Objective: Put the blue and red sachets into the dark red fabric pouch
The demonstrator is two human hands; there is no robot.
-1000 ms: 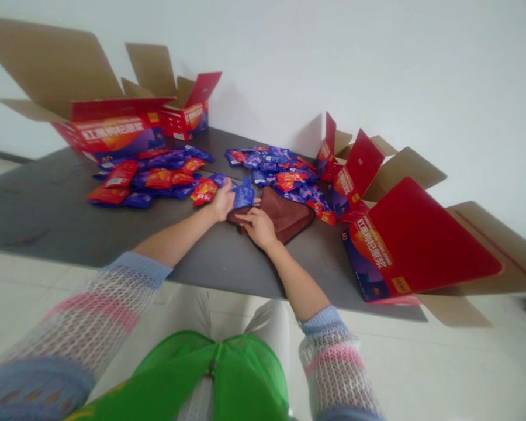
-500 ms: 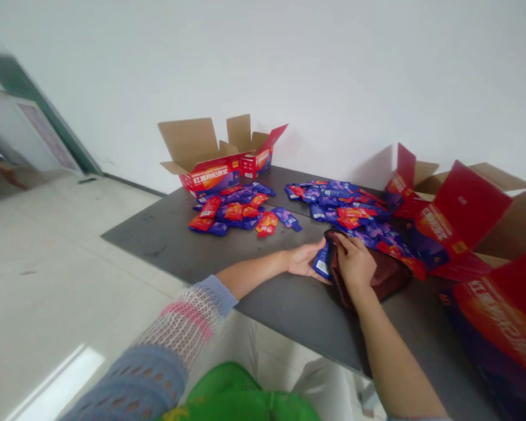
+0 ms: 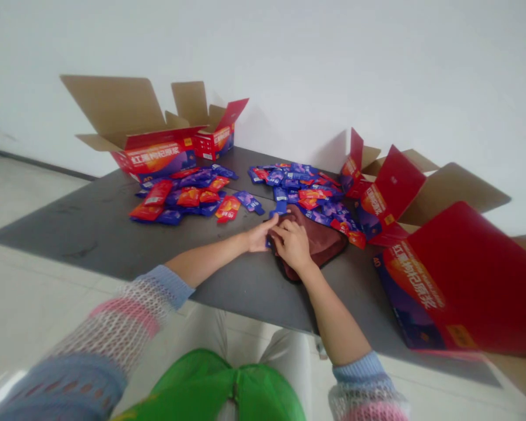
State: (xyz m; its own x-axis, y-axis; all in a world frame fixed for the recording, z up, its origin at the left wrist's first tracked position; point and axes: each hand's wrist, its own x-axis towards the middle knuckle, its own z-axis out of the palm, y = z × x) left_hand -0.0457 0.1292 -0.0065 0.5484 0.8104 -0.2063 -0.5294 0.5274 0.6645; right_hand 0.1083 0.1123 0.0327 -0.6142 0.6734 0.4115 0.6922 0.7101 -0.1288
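My left hand (image 3: 258, 237) grips a blue pouch (image 3: 280, 206), whose spouted or narrow end shows above my thumb and forefinger; the rest is mostly hidden. Against it my right hand (image 3: 294, 244) presses a brown cloth (image 3: 326, 237) with dark edging, fingers closed on its fold. The cloth spreads over the dark table to the right of my right hand. Just beyond lies a heap of blue and red pouches (image 3: 309, 196), touching the far side of the cloth.
Another pile of pouches (image 3: 188, 196) lies to the left, with a red pouch (image 3: 228, 209) at its edge. Behind it stand two open cartons, a larger one (image 3: 158, 158) and a smaller one (image 3: 217, 140). More open red cartons (image 3: 425, 292) line the right side of the grey table (image 3: 228, 286).
My view has turned right, so the scene sits further left. Both hands stay together, and the blue pouch's visible part has shifted from below the cloth's edge to above my left thumb.
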